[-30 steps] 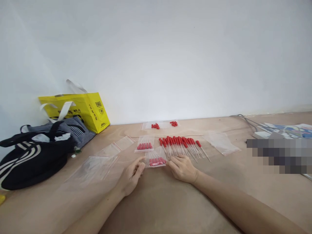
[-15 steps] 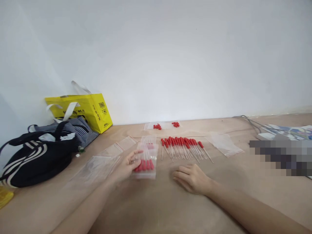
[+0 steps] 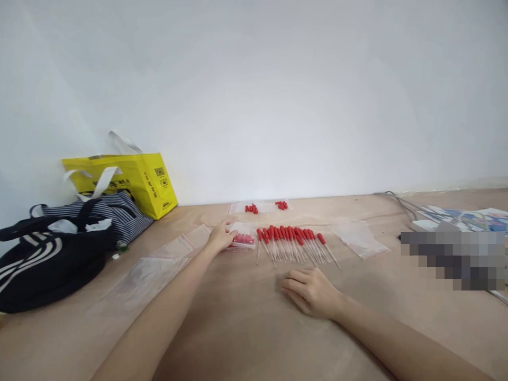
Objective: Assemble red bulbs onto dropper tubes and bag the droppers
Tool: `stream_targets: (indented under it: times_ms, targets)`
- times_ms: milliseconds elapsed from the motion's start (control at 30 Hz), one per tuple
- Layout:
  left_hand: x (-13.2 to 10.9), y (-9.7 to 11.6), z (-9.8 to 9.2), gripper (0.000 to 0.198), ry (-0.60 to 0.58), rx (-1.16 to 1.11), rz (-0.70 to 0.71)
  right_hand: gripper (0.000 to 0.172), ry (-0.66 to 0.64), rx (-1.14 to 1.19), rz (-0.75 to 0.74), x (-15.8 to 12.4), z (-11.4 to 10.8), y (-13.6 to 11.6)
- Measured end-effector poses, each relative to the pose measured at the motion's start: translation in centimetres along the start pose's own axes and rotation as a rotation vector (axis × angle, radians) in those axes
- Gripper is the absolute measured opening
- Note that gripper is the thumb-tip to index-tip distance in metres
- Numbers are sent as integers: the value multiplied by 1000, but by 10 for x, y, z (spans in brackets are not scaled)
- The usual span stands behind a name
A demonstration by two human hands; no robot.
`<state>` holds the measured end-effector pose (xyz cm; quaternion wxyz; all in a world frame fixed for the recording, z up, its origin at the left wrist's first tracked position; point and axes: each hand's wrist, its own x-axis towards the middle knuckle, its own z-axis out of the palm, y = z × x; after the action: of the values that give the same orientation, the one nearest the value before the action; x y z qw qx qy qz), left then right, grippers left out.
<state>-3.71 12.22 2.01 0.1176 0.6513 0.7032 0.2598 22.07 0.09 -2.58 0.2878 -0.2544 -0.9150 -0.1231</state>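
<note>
My left hand (image 3: 221, 237) reaches toward the back of the table, its fingers closed on the left side of a clear zip bag of red-bulbed droppers (image 3: 243, 239). Part of that bag is hidden by the hand. Just to its right, a fanned row of loose droppers (image 3: 296, 241) lies with red bulbs away from me and clear tubes toward me. My right hand (image 3: 309, 291) rests on the table in front of this row, fingers loosely stretched and holding nothing.
Behind the row lies a clear bag with red bulbs (image 3: 251, 208). Flat clear zip bags (image 3: 146, 275) lie to the left, and another clear bag (image 3: 361, 238) to the right. A black bag (image 3: 55, 264) and a yellow bag (image 3: 159, 185) stand far left; cables (image 3: 400, 203) run at right.
My left hand has moved forward with the bag of droppers, from near the middle to beside the row's back left. My right hand stays put. The view has shifted slightly.
</note>
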Motion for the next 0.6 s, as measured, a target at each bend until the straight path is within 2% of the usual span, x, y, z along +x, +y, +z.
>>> stream_targets:
  times_ms: [167, 300, 467, 600]
  targets:
    - [-11, -33, -29, 29, 52, 308, 34, 18, -4, 21, -11, 1, 0, 1]
    - [-15, -56, -37, 32, -31, 472, 55, 17, -8, 21, -9, 2, 0, 1]
    - [-9, -56, -31, 24, -65, 596, 90, 16, -4, 9, -2, 4, -1, 0]
    - [-5, -54, -30, 30, -46, 641, 113, 17, -9, 6, -4, 5, -1, 0]
